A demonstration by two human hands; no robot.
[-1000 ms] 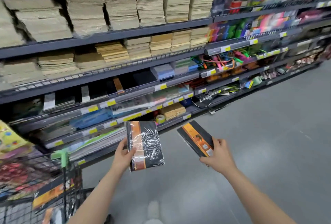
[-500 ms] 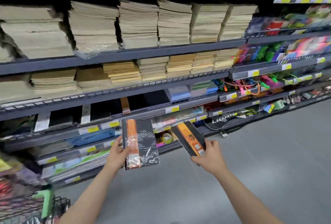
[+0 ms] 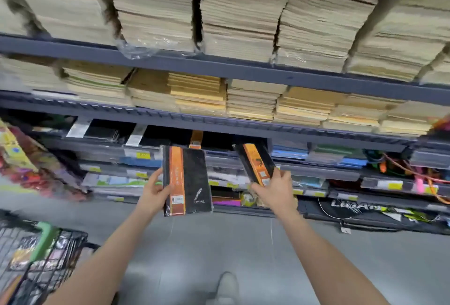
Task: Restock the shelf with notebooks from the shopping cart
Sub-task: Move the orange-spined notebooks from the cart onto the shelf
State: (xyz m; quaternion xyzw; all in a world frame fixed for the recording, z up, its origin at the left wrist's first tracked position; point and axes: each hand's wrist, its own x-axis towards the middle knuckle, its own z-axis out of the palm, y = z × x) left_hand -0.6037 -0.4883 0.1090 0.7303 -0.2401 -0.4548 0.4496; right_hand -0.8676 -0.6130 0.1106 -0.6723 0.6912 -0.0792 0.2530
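Several long grey shelves (image 3: 219,67) filled the view, the upper two loaded with thick stacks of beige and yellow paper pads (image 3: 243,12), and lower down a dark shelf (image 3: 170,134) where black notebooks with white or orange bands stood in a row. At the lower left corner was the shopping cart (image 3: 43,256), a black wire basket with a green handle part and some colourful goods inside, though these were too blurred to name. Between cart and shelves was the grey floor (image 3: 316,256), and one shoe showed at the bottom edge. Both arms reached forward. The left hand (image 3: 153,195) gripped the left edge of a black notebook with an orange band (image 3: 186,180), wrapped in plastic, held nearly upright with its cover toward the camera. The right hand (image 3: 275,192) held a second notebook (image 3: 257,161) of the same kind by its lower end, tilted to the left, with its top just in front of the dark shelf. I judge that the carrying step was almost finished and the placing was in hand. The next move would probably call for guiding each notebook into a free gap beside the matching orange-banded one (image 3: 196,139) on that shelf, edge first, without pushing down its neighbours.
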